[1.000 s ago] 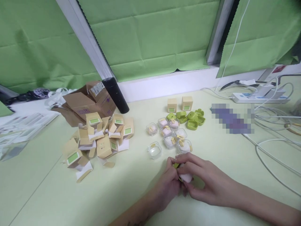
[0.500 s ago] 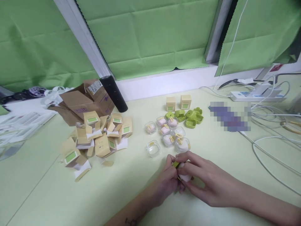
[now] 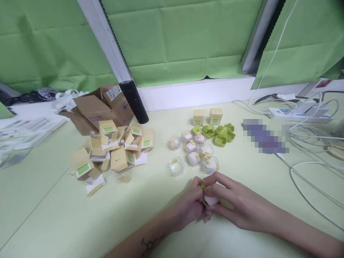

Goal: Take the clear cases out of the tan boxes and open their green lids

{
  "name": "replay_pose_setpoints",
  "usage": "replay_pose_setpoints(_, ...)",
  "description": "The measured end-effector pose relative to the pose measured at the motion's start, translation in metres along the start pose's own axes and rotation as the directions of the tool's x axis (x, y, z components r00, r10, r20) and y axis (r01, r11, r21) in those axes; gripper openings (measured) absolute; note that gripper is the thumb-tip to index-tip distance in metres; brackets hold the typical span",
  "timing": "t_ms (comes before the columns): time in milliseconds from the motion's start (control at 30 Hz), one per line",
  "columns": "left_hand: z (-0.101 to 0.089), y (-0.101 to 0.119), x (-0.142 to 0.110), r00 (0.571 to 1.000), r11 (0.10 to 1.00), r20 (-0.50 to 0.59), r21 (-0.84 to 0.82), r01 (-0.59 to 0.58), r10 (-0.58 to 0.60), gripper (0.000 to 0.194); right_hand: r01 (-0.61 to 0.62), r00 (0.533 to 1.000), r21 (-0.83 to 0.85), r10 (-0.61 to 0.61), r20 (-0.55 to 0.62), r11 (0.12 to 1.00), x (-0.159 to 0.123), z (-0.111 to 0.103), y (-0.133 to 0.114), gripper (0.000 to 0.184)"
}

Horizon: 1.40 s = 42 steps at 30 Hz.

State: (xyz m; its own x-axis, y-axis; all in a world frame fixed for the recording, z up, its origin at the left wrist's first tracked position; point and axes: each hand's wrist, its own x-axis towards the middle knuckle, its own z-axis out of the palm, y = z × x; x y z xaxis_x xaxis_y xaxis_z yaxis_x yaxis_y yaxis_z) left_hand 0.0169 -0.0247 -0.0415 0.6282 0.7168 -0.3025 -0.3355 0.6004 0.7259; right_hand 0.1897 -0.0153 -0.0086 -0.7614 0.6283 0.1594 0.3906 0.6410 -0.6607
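Observation:
Near the front of the table, my left hand point(image 3: 189, 206) and my right hand point(image 3: 236, 200) meet around a small rounded white case point(image 3: 212, 200). A strip of green point(image 3: 202, 186) shows at its left side, between the fingers; how the two parts join is hidden. My left fingers are curled around the left side, while my right thumb and fingers pinch the white case. Just beyond the hands sit several clear plastic boxes point(image 3: 211, 165) holding pale pink-white pieces with yellow cords. An open clear box point(image 3: 176, 167) without such a piece stands to their left.
Several green cases point(image 3: 220, 141) lie behind the clear boxes, before two small cardboard boxes point(image 3: 199, 118). Opened small boxes point(image 3: 122, 157) are heaped at left, near a large carton point(image 3: 99, 111) and black bottle point(image 3: 135, 104). Cables point(image 3: 303, 172) and a power strip point(image 3: 295, 114) lie at right.
The camera view has shifted slightly. Both hands keep their hold on the white case, with small finger movements; my right thumb now lies closer against its lower edge.

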Motion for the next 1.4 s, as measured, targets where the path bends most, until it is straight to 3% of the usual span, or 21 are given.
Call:
replay_pose_setpoints(200,-0.007,-0.007,0.004,1.000,1.000,-0.018,0.019,-0.018,0.018,0.026,0.012,0.999,0.018,-0.013,0.034,1.000,0.003,-0.003,0.003,0.011)
replay_pose_setpoints(367,-0.014,-0.010,0.004,0.999,0.999,-0.009,0.022,0.038,-0.038,0.027,0.016,0.996,-0.013,-0.014,0.083,1.000,0.001,-0.005,0.000,0.015)
replay_pose_setpoints(567,-0.011,0.000,0.003,0.995,0.996,0.032,0.013,0.090,-0.090,0.024,0.044,0.998,-0.016,-0.043,0.035,0.999,0.002,-0.004,0.000,0.022)
replay_pose_setpoints(700,-0.009,0.005,0.002,0.999,1.000,0.038,0.013,-0.007,0.006,0.026,-0.002,0.994,0.100,0.012,-0.109,0.995,0.003,-0.004,0.007,0.036)
replay_pose_setpoints(800,-0.006,0.009,-0.003,0.990,0.972,-0.019,0.193,-0.136,0.143,0.040,-0.063,0.984,0.223,0.098,-0.151,0.973,0.002,-0.007,0.010,0.054)
replay_pose_setpoints(933,0.000,0.016,-0.012,0.968,0.880,-0.051,0.432,-0.199,0.244,0.035,-0.055,0.985,0.245,0.093,-0.146,0.968,0.003,-0.013,0.009,0.056)
replay_pose_setpoints(1067,0.006,0.020,-0.015,0.956,0.850,-0.049,0.473,-0.233,0.289,0.034,-0.107,0.985,0.274,0.140,-0.105,0.956,0.006,-0.015,0.009,0.049)
replay_pose_setpoints(1267,0.009,0.020,-0.016,0.946,0.812,-0.085,0.541,-0.220,0.313,0.037,-0.150,0.981,0.444,0.189,-0.043,0.883,0.004,-0.012,0.014,0.046)
replay_pose_setpoints(1400,0.005,0.021,-0.018,0.937,0.763,-0.115,0.617,-0.192,0.329,0.050,-0.149,0.983,0.531,0.182,-0.010,0.834,0.005,-0.003,0.019,0.048)
